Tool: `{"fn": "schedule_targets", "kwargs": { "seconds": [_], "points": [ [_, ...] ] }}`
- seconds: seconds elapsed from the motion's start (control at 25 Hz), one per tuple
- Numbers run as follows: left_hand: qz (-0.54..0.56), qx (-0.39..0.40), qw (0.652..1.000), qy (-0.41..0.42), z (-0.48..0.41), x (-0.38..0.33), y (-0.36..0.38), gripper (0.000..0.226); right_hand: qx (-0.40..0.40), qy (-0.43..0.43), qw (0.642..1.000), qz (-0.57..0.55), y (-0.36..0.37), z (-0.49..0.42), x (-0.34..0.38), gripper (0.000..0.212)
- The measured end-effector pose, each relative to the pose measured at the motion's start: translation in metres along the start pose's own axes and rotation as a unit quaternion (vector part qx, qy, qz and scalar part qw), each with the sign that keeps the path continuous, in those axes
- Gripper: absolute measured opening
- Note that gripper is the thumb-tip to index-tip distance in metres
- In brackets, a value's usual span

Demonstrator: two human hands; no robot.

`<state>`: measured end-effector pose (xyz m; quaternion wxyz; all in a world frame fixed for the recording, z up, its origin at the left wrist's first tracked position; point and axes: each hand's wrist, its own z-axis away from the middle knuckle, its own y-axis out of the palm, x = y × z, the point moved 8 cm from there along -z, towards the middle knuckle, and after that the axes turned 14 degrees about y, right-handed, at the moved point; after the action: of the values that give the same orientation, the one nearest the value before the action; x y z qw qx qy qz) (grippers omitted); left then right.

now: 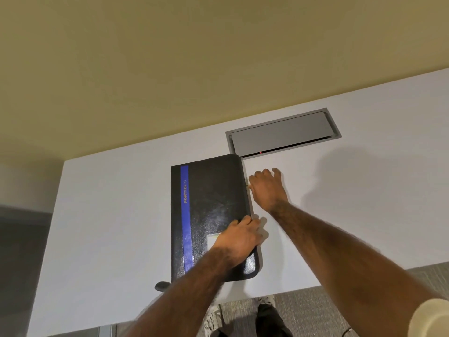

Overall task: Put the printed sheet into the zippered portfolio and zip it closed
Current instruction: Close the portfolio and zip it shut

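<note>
In the head view, the black portfolio is laid closed on the white table. It is steadied by the left hand, fingers curled over its right edge. The zipper pull is pinched by the right hand, seemingly for zipping. The printed sheet is unseen, presumably inside. "PORTFOL" is read on the blue stripe.

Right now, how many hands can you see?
2. The left hand rests on the black zippered portfolio with a blue stripe, near its right edge; the right hand is at that same edge, farther from the person.
</note>
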<state>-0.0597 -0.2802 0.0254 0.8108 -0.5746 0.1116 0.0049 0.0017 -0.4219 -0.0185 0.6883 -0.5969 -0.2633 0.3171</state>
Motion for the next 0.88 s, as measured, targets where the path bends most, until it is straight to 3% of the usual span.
{"fn": "schedule_targets", "kwargs": {
  "seconds": [0.12, 0.2, 0.32, 0.44, 0.64, 0.76, 0.88],
  "points": [
    [-0.017, -0.005, 1.0, 0.003, -0.005, 0.0, 0.005, 0.04, 0.039, 0.032, 0.999, -0.019, 0.003, -0.021, 0.0, 0.036],
    [-0.021, 0.002, 1.0, 0.009, -0.009, 0.0, 0.007, 0.036, 0.077, 0.122, 0.971, -0.19, 0.004, -0.023, -0.01, 0.039],
    [0.011, 0.012, 1.0, 0.015, -0.02, 0.003, 0.007, 0.035, 0.099, 0.237, 0.848, -0.463, 0.009, -0.002, -0.024, 0.037],
    [0.044, -0.01, 0.997, -0.056, -0.029, 0.035, -0.01, 0.039, 0.134, 0.279, 0.764, -0.567, 0.023, 0.024, -0.024, 0.022],
    [0.008, -0.048, 0.982, -0.182, -0.043, 0.12, -0.046, 0.027, 0.285, 0.322, 0.64, -0.636, 0.047, 0.047, -0.01, 0.017],
    [-0.036, -0.006, 0.979, -0.2, -0.068, 0.147, -0.049, 0.033, 0.329, 0.326, 0.626, -0.628, 0.043, 0.046, -0.004, 0.003],
    [-0.07, 0.054, 0.975, -0.204, -0.092, 0.154, -0.045, 0.044, 0.356, 0.331, 0.595, -0.64, 0.044, 0.042, 0.003, 0.014]
  ]
}}
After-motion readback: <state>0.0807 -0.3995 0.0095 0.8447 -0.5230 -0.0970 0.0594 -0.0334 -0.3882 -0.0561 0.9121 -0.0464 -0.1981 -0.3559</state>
